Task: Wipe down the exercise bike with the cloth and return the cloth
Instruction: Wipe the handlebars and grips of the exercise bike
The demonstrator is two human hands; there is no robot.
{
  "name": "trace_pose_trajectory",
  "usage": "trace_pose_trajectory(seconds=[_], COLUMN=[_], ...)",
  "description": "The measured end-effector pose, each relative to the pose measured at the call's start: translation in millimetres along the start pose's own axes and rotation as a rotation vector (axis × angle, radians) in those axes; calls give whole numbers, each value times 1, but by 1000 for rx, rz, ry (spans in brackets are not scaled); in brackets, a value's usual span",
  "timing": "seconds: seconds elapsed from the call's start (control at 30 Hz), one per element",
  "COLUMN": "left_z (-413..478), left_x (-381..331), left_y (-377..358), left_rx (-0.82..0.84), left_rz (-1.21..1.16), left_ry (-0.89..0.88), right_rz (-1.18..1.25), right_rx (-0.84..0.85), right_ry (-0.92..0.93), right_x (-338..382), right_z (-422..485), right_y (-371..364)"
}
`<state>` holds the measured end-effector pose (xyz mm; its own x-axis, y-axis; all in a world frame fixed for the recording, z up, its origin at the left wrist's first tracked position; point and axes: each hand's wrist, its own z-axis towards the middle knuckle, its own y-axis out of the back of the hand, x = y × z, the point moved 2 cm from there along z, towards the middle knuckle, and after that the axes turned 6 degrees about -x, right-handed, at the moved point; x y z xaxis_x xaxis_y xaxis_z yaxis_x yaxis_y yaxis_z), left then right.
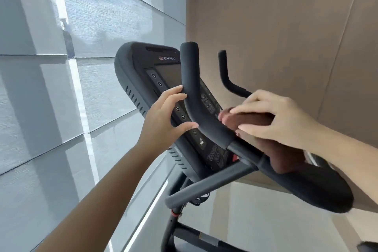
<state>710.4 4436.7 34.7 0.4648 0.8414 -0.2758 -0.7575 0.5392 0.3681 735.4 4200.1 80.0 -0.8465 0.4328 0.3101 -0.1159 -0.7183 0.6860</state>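
The exercise bike fills the middle of the head view, with a black console (143,67) and a black foam handlebar (191,88) curving up in front of it. My left hand (163,116) is beside the left of that handlebar, fingers apart, its fingertips and thumb touching the foam. My right hand (274,118) grips a brown cloth (251,119) pressed around the handlebar just right of the bend. More cloth (284,157) hangs below the hand over the bar. The second handlebar horn (224,71) stands behind.
A window with a grey roller blind (92,26) covers the left side. A brown panelled wall (286,26) stands behind the bike on the right. The bike's grey crossbar (206,186) and black post (173,221) run down toward the pale floor (266,221).
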Motion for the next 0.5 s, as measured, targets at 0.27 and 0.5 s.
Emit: trace_pose_trajectory(seconds=[0.27, 0.5], left_z=[8, 8], left_x=[20, 60], left_y=[3, -1], left_rx=[63, 120], left_rz=[-179, -170], left_ry=[-113, -229], right_rz=[129, -237], right_rx=[-686, -212], right_ry=[-49, -43], right_x=[54, 51], right_z=[106, 41], right_y=[-53, -63])
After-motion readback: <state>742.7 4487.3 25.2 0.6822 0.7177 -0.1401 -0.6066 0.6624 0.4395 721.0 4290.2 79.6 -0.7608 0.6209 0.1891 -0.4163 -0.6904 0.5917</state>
